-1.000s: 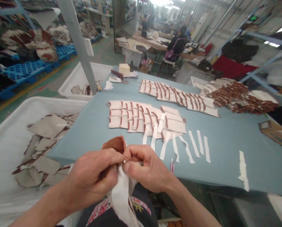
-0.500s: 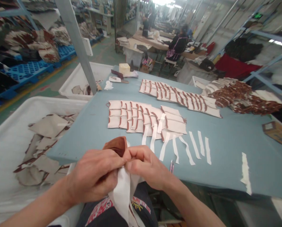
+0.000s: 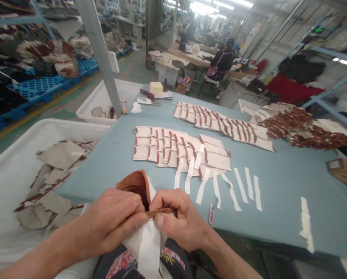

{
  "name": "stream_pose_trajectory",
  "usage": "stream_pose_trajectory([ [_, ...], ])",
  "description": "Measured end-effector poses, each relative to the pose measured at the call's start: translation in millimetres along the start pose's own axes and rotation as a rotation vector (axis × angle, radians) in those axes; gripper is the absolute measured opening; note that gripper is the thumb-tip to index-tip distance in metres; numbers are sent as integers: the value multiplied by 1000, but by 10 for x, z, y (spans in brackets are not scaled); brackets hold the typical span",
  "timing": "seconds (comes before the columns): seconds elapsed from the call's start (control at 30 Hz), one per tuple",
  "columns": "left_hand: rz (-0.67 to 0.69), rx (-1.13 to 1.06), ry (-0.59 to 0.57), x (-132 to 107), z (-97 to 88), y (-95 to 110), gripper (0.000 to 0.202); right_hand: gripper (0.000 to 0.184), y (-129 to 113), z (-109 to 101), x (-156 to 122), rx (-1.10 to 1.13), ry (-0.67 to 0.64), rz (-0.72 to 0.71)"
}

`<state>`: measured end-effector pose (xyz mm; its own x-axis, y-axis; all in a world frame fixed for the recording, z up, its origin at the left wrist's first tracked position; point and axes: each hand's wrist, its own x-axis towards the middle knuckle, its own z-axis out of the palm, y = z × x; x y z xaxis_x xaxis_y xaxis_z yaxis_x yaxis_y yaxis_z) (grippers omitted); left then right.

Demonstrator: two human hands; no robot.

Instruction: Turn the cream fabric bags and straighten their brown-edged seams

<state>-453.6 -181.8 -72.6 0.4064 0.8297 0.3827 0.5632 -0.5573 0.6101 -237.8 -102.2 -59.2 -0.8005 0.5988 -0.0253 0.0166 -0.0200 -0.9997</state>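
Observation:
Between my two hands is a cream fabric piece with a brown edge (image 3: 132,182), held above my lap at the table's near edge. My left hand (image 3: 115,221) pinches its brown edge from the left. Close beside it, my right hand (image 3: 177,219) grips the same edge between thumb and fingers. A white strip (image 3: 149,248) hangs down from below the pinched spot. Pink thread snips (image 3: 211,214) lie on the table right of my right hand. Beyond my hands are overlapping cream pieces with brown edges (image 3: 167,145) and several loose white strips (image 3: 202,186).
The blue-green table (image 3: 278,174) bears a second row of cream pieces (image 3: 222,124) and a brown-and-cream pile (image 3: 295,120). At left stands a white bin (image 3: 4,170) with fabric pieces. A grey post (image 3: 99,54) rises at the table's left corner. Another person (image 3: 222,60) sits farther back.
My hands have moved slightly down and the fabric has turned, so more of its brown edge shows between my fingers. The white strip now hangs in front. The snips show more fully.

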Motion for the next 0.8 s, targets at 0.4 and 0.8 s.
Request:
stream_pose_trajectory([
  [0.4, -279, -66, -98, 182, -141, 171, 38, 16, -56, -35, 75, -604, 105, -365],
  [0.8, -538, -607, 7, 332, 21, 151, 59, 30, -10, -21, 70, 16, -2, 25],
])
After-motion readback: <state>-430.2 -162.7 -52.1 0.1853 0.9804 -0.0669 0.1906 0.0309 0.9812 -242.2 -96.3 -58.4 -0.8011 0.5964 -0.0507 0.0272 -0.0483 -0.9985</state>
